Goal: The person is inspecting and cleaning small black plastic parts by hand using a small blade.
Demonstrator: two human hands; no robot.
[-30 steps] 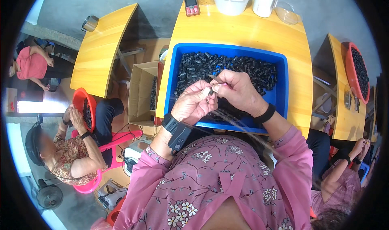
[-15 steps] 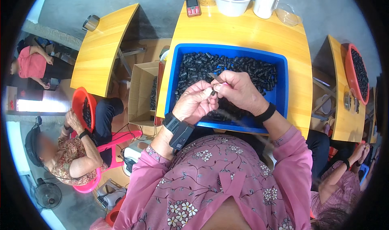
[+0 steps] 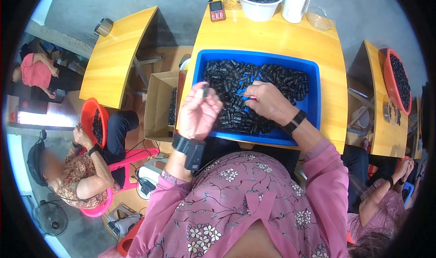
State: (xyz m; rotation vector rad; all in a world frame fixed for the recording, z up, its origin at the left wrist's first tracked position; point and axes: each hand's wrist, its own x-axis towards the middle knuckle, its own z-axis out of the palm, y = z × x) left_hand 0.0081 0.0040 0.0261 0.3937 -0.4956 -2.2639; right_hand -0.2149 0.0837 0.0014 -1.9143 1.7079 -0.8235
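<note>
My left hand (image 3: 198,111) is raised over the left wall of the blue tray (image 3: 290,142), palm up. Between its thumb and fingertips it pinches a small black plastic part (image 3: 205,92), somewhat blurred. Above the middle of the tray, my right hand (image 3: 269,101) is closed around a small knife (image 3: 239,95), whose thin blade points left; its handle is mostly hidden in the fingers. Loose black plastic parts (image 3: 238,117) like short tubes fill much of the tray beneath both hands.
Behind the tray on the yellow table (image 3: 272,37) stand a phone (image 3: 217,11), a white bowl (image 3: 259,10) of black parts, a white jug (image 3: 295,6) and a clear bowl (image 3: 319,19). A cardboard box (image 3: 159,106) is left of the table. Co-workers sit on both sides.
My hands have moved apart. The left one has gone left and turned palm up with the small part, while the right one has shifted slightly right with the knife.
</note>
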